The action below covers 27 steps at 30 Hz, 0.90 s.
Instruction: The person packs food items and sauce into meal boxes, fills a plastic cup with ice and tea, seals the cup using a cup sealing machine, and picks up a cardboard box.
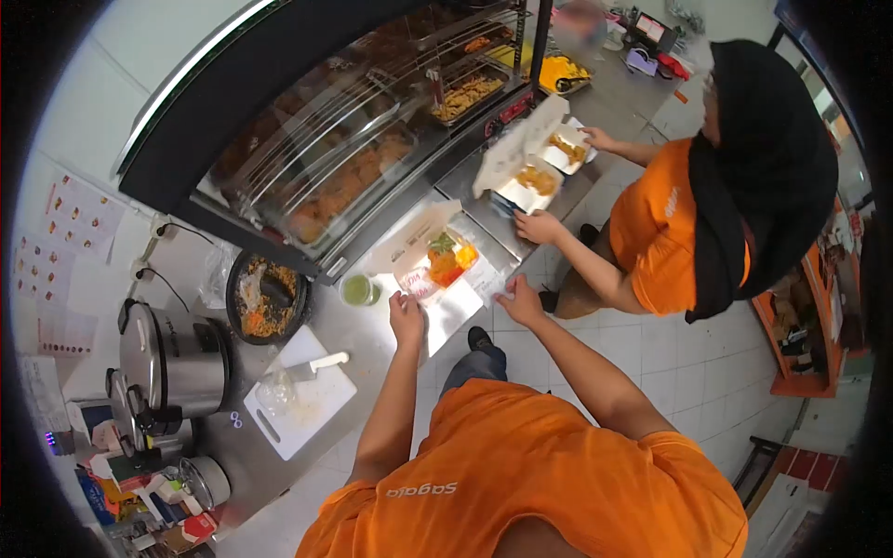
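Note:
An open food box lies at the counter's edge, with orange, yellow and green food and a white-and-red packet in it. My left hand is at the box's left side, its fingers bent against the edge. At the right side, my right hand has its thumb and fingers on the box's edge. A cup of green liquid stands just left of the box.
A co-worker at the right holds open boxes of food. A glass display case stands behind the counter. At the left are a black pan, a white cutting board with a knife, and a steel cooker.

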{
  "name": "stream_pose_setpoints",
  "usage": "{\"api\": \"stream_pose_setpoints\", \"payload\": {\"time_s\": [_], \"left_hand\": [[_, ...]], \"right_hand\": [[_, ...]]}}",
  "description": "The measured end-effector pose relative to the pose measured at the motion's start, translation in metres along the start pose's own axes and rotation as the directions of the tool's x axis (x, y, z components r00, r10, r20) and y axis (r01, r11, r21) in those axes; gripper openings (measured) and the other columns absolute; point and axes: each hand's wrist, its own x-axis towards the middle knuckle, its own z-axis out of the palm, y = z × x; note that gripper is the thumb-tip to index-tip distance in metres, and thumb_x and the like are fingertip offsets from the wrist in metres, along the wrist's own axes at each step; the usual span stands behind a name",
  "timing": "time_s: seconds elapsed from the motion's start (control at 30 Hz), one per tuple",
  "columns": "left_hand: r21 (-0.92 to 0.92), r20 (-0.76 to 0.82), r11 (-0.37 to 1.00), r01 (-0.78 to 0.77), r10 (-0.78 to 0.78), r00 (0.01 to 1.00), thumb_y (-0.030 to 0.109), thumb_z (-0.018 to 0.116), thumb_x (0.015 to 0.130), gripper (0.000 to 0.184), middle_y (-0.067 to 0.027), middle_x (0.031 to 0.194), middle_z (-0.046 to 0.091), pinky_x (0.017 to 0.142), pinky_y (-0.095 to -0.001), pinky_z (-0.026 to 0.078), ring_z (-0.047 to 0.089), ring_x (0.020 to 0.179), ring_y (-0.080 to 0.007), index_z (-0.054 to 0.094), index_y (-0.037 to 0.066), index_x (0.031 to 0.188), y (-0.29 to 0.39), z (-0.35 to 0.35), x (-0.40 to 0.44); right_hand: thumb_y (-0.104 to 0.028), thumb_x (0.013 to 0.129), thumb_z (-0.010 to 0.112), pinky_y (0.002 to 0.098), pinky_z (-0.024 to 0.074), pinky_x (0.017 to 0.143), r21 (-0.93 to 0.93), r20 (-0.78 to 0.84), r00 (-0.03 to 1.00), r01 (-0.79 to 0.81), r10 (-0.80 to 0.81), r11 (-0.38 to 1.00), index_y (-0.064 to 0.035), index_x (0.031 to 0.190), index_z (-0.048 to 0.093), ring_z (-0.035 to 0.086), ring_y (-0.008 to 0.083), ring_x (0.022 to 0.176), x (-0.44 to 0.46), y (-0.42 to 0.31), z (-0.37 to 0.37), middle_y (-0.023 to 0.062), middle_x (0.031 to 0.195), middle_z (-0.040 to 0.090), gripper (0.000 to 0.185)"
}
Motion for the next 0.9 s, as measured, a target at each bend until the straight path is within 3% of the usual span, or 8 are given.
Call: {"api": "stream_pose_setpoints", "payload": {"time_s": [0.23,0.4,0.43,0.53,0.63,0.67,0.8,0.9], "left_hand": [[0.279,-0.104,0.936,-0.215,0.251,0.962,0.019,0.051,0.102,0.026,-0.0250,0.080,0.066,0.069,-0.0455,0.050,0.066,0.074,-0.0401,0.063,-0.002,0.094,0.011,0.023,0.032],[0.304,-0.072,0.911,-0.278,0.313,0.947,0.017,0.048,0.104,0.026,-0.0227,0.083,0.068,0.071,-0.0459,0.050,0.066,0.076,-0.0396,0.064,-0.002,0.097,0.013,0.032,0.035],[0.301,-0.078,0.909,-0.288,0.324,0.943,0.018,0.048,0.104,0.027,-0.0227,0.084,0.068,0.072,-0.0457,0.051,0.066,0.077,-0.0393,0.065,-0.002,0.098,0.015,0.037,0.034],[0.223,-0.099,0.955,-0.197,0.223,0.970,0.019,0.048,0.104,0.028,-0.0201,0.085,0.070,0.072,-0.0428,0.052,0.068,0.076,-0.0323,0.067,-0.003,0.102,0.023,0.053,0.037],[0.089,-0.108,0.989,-0.118,0.128,0.986,0.019,0.048,0.105,0.029,-0.0176,0.084,0.071,0.070,-0.0406,0.053,0.068,0.075,-0.0272,0.066,-0.004,0.100,0.049,0.083,0.035],[0.133,-0.096,0.976,-0.175,0.188,0.977,0.019,0.048,0.105,0.030,-0.0170,0.084,0.071,0.069,-0.0398,0.053,0.067,0.074,-0.0259,0.066,-0.004,0.100,0.050,0.091,0.038],[0.024,-0.012,0.990,-0.136,0.136,0.991,0.020,0.046,0.105,0.031,-0.0172,0.084,0.071,0.066,-0.0383,0.053,0.068,0.072,-0.0262,0.066,-0.004,0.100,0.043,0.152,0.064],[0.097,-0.013,0.946,-0.309,0.311,0.950,0.020,0.045,0.106,0.031,-0.0181,0.083,0.070,0.063,-0.0388,0.054,0.069,0.071,-0.0262,0.065,-0.003,0.103,0.060,0.213,0.081]], "right_hand": [[-0.037,0.077,0.086,0.0453,0.0531,0.075,-0.091,0.023,0.991,-0.131,0.133,0.987,-0.0062,0.107,0.045,0.068,0.0378,0.084,0.034,-0.050,-0.022,0.0168,0.089,0.067,0.059],[-0.029,0.075,0.088,0.0428,0.0530,0.074,0.082,-0.016,0.957,-0.288,0.291,0.954,-0.0043,0.116,0.040,0.068,0.0330,0.081,0.042,-0.012,0.006,0.0181,0.088,0.066,0.068],[-0.027,0.076,0.086,0.0414,0.0529,0.072,0.085,0.015,0.956,-0.292,0.292,0.953,-0.0032,0.112,0.051,0.067,0.0270,0.078,0.045,-0.011,0.003,0.0144,0.082,0.066,0.055],[-0.024,0.077,0.084,0.0406,0.0533,0.071,-0.102,0.217,0.970,-0.087,0.107,0.991,-0.0043,0.098,0.064,0.069,0.0259,0.076,0.078,-0.002,-0.017,0.0114,0.079,0.068,0.035],[-0.017,0.080,0.075,0.0417,0.0540,0.070,-0.125,-0.063,0.983,0.163,-0.172,0.979,-0.0078,0.090,0.069,0.069,0.0344,0.074,0.124,0.013,-0.065,0.0173,0.080,0.069,0.015],[-0.016,0.081,0.075,0.0416,0.0540,0.068,-0.142,-0.145,0.989,0.001,-0.022,0.990,-0.0070,0.091,0.068,0.069,0.0335,0.072,0.146,0.028,-0.074,0.0176,0.079,0.069,0.016],[-0.021,0.083,0.073,0.0453,0.0550,0.076,0.036,-0.164,0.981,-0.094,0.099,0.995,-0.0056,0.096,0.069,0.070,0.0371,0.083,0.222,0.063,-0.126,0.0183,0.088,0.071,0.020],[-0.018,0.083,0.074,0.0436,0.0552,0.076,0.006,-0.104,0.992,-0.076,0.077,0.997,-0.0048,0.093,0.069,0.071,0.0353,0.081,0.250,0.065,-0.149,0.0180,0.085,0.071,0.017]]}}
